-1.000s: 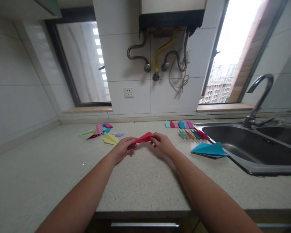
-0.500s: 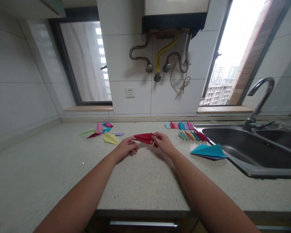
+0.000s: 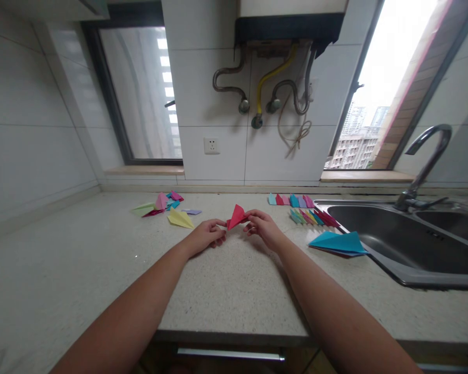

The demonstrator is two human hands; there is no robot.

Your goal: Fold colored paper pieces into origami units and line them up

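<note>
A red folded paper plane (image 3: 237, 216) is between my two hands, just above the middle of the counter. The thumb and fingers of my right hand (image 3: 262, 226) pinch its right end. My left hand (image 3: 207, 236) has its fingertips on the plane's left end, the other fingers curled beneath. Left of my left hand lie a yellow paper plane (image 3: 180, 218) and a flat lilac one (image 3: 192, 212). Behind them is a loose heap of pink, green and blue paper planes (image 3: 161, 201).
Small coloured paper planes stand in a back row (image 3: 290, 200) and a front row (image 3: 314, 217) left of the steel sink (image 3: 403, 279). A larger blue paper plane (image 3: 338, 242) lies by the sink's edge. A faucet (image 3: 429, 161) rises behind the basin. The counter's front edge (image 3: 234, 337) is nearest me.
The red paper plane has turned from lying lengthwise between my hands to showing a raised, pointed flap. My hands stay nearly in place, while the camera view has shifted slightly.
</note>
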